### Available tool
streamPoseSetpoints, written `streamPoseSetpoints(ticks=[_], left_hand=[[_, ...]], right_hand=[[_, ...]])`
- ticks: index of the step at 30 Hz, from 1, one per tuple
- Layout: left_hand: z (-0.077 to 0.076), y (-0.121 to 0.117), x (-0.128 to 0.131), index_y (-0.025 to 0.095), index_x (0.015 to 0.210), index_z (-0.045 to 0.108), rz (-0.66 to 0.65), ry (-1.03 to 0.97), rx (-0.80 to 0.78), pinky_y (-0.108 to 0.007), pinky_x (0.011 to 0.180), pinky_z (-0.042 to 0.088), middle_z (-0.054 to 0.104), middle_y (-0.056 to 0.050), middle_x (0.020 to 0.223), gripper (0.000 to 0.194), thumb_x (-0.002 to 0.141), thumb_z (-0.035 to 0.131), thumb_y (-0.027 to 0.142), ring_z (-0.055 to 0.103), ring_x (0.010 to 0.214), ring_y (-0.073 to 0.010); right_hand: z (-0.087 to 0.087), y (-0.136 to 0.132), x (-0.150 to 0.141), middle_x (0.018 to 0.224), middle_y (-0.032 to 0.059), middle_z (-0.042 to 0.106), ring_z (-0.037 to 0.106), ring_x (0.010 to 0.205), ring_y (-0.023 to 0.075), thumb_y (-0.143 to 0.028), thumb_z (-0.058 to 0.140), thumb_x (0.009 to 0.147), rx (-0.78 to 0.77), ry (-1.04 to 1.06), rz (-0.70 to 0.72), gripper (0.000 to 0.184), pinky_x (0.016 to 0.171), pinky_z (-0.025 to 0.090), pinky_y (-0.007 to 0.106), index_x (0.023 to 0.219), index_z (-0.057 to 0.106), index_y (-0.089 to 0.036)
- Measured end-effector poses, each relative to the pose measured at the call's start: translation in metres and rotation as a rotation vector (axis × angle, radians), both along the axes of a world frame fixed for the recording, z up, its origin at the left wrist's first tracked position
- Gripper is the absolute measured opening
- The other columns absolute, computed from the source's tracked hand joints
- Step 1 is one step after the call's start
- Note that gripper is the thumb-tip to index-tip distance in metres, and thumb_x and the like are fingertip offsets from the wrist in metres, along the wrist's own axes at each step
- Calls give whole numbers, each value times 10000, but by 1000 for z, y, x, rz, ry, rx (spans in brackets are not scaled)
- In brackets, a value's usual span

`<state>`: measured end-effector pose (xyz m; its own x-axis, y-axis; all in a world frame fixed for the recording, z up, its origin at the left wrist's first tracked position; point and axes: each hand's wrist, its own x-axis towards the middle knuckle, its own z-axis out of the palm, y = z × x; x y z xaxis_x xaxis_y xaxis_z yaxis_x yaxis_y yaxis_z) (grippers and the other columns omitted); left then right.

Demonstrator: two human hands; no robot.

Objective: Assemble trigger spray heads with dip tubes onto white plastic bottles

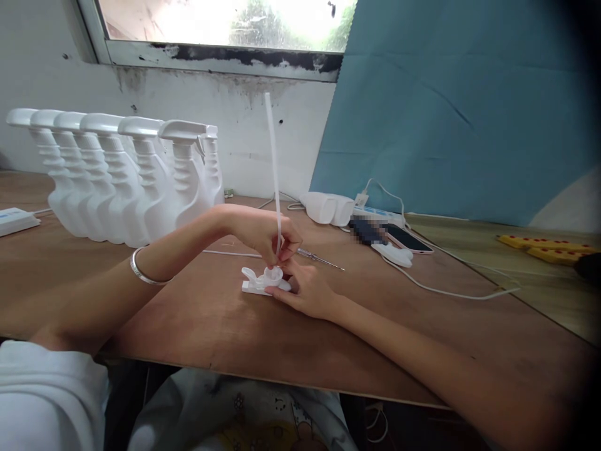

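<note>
A thin white dip tube [272, 144] stands nearly upright, its top leaning slightly left. The fingers of my left hand [263, 233] are pinched around its lower part. Directly below lies a white plastic trigger sprayer head [256, 282] on the wooden table, its round collar facing up at the tube. My right hand [307, 291] grips the sprayer head from the right, thumb in front and fingers behind. Whether the tube's lower end sits inside the collar is hidden by my fingers.
White spray bottles [154, 188] stand in a row at the back left. A screwdriver [323, 260] lies behind my right hand. Further right are white plastic covers [328, 208], a phone [408, 239], a power strip [380, 215] and a cable [451, 292].
</note>
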<state>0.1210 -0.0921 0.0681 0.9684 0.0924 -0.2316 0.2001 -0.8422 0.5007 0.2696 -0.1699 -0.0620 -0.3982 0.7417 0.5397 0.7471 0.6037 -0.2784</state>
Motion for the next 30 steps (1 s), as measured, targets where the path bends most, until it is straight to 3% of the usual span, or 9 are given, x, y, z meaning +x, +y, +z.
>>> streamPoseSetpoints(ticks=[6, 15, 22, 30], left_hand=[[0, 0, 1, 165, 674, 535, 11, 41, 53, -164, 492, 390, 623, 27, 692, 101, 607, 583, 107, 567, 612, -96], [-3, 5, 1, 163, 658, 529, 49, 42, -19, -188, 542, 414, 641, 14, 708, 90, 617, 596, 119, 592, 659, -117], [-5, 8, 2, 174, 660, 532, 66, 20, 80, -177, 460, 353, 573, 34, 624, 80, 615, 592, 145, 513, 556, -92], [-7, 9, 4, 171, 632, 508, 85, 7, 78, -181, 445, 328, 547, 34, 596, 97, 600, 597, 147, 495, 537, -93]], right_hand=[[0, 0, 0, 675, 22, 588, 537, 563, 141, -441, 514, 795, -4, -1, -16, 321, 535, 382, 237, 947, 479, -160], [2, -1, 0, 698, 19, 593, 532, 552, 129, -434, 507, 804, -26, 2, 0, 341, 531, 382, 226, 1015, 475, -167], [0, 0, 1, 736, 26, 608, 555, 600, 138, -446, 512, 799, -15, 8, -1, 350, 573, 401, 237, 1015, 486, -171], [-1, 0, 1, 750, 27, 607, 549, 591, 133, -454, 515, 796, -24, 6, -12, 354, 569, 396, 237, 1002, 483, -168]])
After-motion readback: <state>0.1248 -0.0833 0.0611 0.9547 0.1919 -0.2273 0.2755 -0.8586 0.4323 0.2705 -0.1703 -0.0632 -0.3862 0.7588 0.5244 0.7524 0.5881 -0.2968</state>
